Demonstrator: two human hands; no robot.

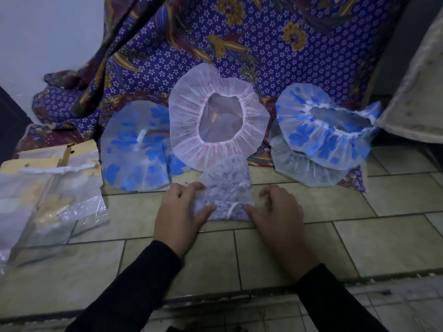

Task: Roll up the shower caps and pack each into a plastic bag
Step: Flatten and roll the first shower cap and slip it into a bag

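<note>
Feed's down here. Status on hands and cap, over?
Left hand and right hand both grip folded translucent purple-flowered shower cap on tiled floor. Clear plastic bags lie to the left, untouched. Nothing blocking.

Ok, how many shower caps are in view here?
5: the folded cap held by left hand and right hand; left blue-flowered cap; pink cap centre; right blue-flowered cap; greenish cap beneath it. Others may be hidden.

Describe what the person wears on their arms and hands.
Both arms are covered by long, plain black sleeves, the left sleeve and right sleeve ending at the wrists. The left hand and right hand are bare: no gloves, rings or watch show.
</note>
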